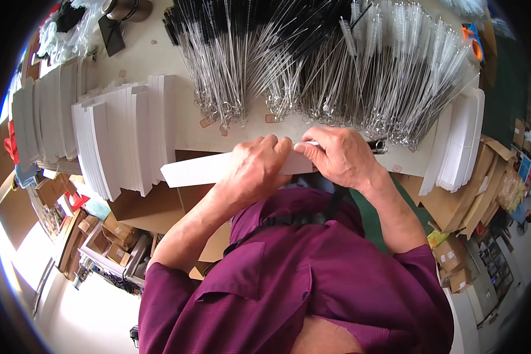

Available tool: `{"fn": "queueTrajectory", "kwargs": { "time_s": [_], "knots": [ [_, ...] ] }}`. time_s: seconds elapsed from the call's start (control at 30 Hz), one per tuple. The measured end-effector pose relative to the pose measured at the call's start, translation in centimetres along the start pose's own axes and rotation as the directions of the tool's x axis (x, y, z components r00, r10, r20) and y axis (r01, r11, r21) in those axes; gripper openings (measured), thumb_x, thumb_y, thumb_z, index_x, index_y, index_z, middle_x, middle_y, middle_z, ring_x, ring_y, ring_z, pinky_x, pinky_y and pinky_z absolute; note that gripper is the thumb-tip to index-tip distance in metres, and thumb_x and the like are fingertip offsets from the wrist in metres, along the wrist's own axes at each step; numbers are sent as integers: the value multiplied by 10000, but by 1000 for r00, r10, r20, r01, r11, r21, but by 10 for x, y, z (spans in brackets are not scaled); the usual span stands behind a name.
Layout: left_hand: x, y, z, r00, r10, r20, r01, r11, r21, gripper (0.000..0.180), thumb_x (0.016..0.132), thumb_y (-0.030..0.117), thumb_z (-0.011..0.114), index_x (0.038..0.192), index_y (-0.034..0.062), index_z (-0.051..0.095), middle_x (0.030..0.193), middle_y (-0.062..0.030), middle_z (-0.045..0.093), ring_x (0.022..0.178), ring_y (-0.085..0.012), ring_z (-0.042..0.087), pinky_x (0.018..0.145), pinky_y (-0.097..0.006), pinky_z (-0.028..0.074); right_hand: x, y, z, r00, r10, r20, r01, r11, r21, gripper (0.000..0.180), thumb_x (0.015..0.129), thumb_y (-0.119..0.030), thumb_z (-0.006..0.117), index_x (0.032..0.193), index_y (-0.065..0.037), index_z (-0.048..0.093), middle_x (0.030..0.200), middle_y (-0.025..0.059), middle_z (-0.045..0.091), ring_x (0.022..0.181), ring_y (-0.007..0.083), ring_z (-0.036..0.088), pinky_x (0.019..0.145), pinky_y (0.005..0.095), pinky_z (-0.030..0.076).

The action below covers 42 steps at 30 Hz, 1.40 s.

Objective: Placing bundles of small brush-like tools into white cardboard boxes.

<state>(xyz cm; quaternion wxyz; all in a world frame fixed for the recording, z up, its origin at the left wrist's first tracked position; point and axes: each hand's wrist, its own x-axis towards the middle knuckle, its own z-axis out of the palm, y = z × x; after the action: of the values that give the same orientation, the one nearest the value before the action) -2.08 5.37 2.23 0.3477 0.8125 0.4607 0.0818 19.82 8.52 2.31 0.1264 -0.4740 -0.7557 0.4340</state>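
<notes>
A pale table (186,134) spans the upper part of the frame. Wire-handled brushes crowd its top middle: black-bristled brushes (218,65) toward the left, white-bristled brushes (404,76) toward the right. Flattened white boxes stand in a left stack (124,138) at the left and a right stack (457,141) at the right edge. A metal flask (127,8) sits at the upper left, an orange-and-blue tool (473,42) at the upper right.

At the centre, just off the table's near edge, is a long white carton (194,170) — the left hand (256,162) clasps its middle, the right hand (341,158) closes its fingers on the right end, close beside the left.

Beyond, brown cardboard (469,186) leans at the right, a grey bin (109,251) holds small boxes at the lower left, and green floor (370,219) shows right of centre.
</notes>
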Motion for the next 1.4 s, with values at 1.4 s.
{"fn": "queueTrajectory", "kwargs": {
  "time_s": [1.4],
  "knots": [
    [10,3,18,959,-257,-123,247,965,-87,492,711,245,841,1097,29,624,910,-148,699,826,-348,713,701,-457,570,-6,8,21,827,181,-533,9,943,333,64,910,-53,759,922,-11,712,913,75,702,710,128,655,627,268,523]
  ]
}}
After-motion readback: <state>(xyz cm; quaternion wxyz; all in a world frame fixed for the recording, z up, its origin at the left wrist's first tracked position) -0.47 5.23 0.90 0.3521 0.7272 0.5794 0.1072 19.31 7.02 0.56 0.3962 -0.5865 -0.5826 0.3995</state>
